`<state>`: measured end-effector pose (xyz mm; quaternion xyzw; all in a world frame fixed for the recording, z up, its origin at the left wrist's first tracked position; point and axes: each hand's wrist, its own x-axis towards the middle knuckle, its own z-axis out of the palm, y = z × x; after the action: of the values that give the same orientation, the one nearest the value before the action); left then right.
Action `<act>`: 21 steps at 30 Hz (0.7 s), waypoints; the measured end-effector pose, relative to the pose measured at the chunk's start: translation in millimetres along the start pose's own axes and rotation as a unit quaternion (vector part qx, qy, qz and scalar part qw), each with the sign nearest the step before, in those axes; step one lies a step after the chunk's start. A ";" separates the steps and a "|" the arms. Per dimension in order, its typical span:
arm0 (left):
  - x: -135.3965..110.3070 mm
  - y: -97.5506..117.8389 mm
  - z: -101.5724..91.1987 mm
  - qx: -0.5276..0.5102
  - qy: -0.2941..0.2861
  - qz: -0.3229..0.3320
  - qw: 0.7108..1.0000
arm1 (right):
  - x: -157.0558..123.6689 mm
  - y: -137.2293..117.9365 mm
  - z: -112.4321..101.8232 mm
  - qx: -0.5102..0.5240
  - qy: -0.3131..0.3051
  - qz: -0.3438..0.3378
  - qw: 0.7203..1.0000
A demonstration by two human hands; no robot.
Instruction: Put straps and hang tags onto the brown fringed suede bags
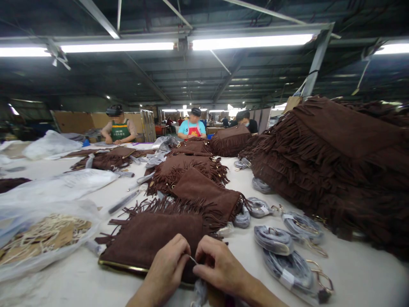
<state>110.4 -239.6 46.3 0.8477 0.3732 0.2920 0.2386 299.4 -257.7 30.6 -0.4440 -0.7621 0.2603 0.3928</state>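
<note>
My left hand (168, 266) and my right hand (217, 264) rest at the near edge of a dark brown fringed suede bag (148, 238), which lies flat with a gold-coloured metal strip (121, 266) along its front. A thin silver pin or needle (192, 259) sticks out from my left fingertips toward my right hand. My right fingers curl against the suede, and what they pinch is hidden. Below my hands hangs a scrap of clear plastic (200, 292).
Coiled grey straps with gold rings (274, 241) lie on the white table (351, 273) to the right. Beyond them rises a large pile of fringed bags (329, 162). More bags (198, 183) line the middle, a plastic bag of cord and card (41, 234) lies left, and co-workers (192, 128) sit far ahead.
</note>
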 end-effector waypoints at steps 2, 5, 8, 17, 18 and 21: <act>-0.7 0.8 1.2 -0.025 0.001 -0.014 1.000 | 1.2 0.2 2.1 -0.007 0.011 -0.017 1.000; -0.3 3.4 2.1 -0.095 -0.003 -0.052 0.994 | 3.3 2.0 4.6 0.008 0.003 -0.002 1.000; 1.8 6.1 1.3 -0.160 -0.004 -0.089 0.983 | 3.9 2.6 5.4 0.015 -0.005 0.022 1.000; 6.0 7.0 2.8 -0.179 0.010 -0.101 0.979 | 5.6 -5.2 3.5 0.058 -0.010 0.036 0.998; 5.9 7.1 2.9 -0.179 0.011 -0.102 0.979 | 5.9 -4.0 4.4 0.056 -0.008 0.030 0.998; 5.7 7.0 2.9 -0.179 0.011 -0.108 0.978 | 6.3 0.6 7.1 0.065 -0.003 0.030 0.997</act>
<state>118.9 -239.9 50.4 0.7426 0.4073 0.3358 0.4122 291.9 -252.2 28.5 -0.4397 -0.7311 0.3222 0.4103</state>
